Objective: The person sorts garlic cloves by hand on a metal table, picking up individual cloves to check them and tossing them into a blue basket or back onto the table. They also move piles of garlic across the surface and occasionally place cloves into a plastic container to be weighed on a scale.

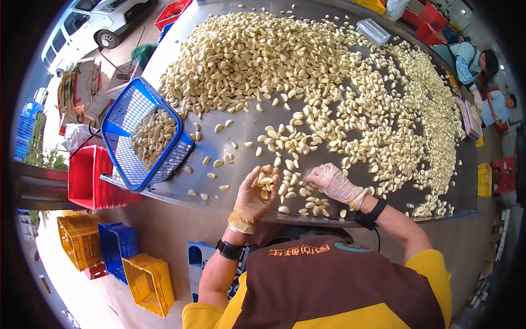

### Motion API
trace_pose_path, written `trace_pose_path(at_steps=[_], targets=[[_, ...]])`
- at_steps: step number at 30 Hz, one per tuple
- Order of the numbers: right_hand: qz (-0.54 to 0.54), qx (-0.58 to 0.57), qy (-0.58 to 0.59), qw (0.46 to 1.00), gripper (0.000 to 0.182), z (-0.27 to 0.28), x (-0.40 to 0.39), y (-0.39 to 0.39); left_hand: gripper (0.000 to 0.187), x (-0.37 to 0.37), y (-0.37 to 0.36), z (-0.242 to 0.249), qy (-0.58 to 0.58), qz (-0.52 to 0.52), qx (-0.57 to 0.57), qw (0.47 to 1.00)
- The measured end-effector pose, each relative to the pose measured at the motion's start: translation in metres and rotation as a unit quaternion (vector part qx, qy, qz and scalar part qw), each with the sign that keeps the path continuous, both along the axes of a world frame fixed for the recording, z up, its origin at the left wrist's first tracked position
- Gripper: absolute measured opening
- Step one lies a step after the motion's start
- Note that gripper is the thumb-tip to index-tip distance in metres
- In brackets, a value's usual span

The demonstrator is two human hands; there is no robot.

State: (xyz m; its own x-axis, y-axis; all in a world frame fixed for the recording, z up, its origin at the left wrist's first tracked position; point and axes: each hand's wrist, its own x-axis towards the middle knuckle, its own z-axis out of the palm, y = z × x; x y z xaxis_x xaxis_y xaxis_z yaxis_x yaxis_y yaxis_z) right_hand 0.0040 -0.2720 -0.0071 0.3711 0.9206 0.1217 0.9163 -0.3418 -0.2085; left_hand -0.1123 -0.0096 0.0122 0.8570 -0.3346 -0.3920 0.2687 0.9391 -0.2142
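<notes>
Peeled garlic cloves (241,55) are heaped on the metal table (246,122) and spread in a loose layer to the right. My left hand (255,193), gloved and palm up near the front edge, cups several cloves in its curled fingers. To its right, my gloved right hand (335,183) reaches down to the tabletop among scattered cloves. Its fingertips are drawn together beside the cloves, and whether they pinch one is hidden. A blue plastic basket (123,112) sits tilted at the table's left corner, with a pile of darker-looking cloves inside.
A clear plastic box (373,32) lies at the far edge among the cloves. Red crates (90,178) stand beside the left corner. Yellow crates (149,284) and a blue crate (118,249) are on the floor. Two other people (468,60) are at the right end.
</notes>
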Motion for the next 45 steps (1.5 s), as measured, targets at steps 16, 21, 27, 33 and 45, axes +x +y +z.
trace_pose_path(at_steps=[16,21,27,33,45], targets=[[-0.023,0.095,0.052,0.994,0.051,0.033,0.002,0.077,0.025,0.013,0.079,0.033,0.012,0.049,-0.011,0.999],[0.163,-0.003,0.086,0.983,0.062,-0.002,-0.002,0.079,0.031,0.004,0.192,0.098,-0.139,0.243,0.122,0.952],[-0.154,-0.058,-0.14,0.976,0.058,-0.02,0.062,-0.005,0.055,0.011,0.292,0.083,0.009,0.126,0.838,0.531],[-0.507,-0.069,-0.055,0.857,0.075,-0.025,0.039,-0.151,0.047,0.036,0.207,0.092,0.107,0.097,0.966,-0.213],[-0.514,0.172,0.02,0.84,0.028,-0.031,0.047,-0.24,0.032,0.089,-0.109,0.023,-0.373,-0.344,0.673,0.538]])
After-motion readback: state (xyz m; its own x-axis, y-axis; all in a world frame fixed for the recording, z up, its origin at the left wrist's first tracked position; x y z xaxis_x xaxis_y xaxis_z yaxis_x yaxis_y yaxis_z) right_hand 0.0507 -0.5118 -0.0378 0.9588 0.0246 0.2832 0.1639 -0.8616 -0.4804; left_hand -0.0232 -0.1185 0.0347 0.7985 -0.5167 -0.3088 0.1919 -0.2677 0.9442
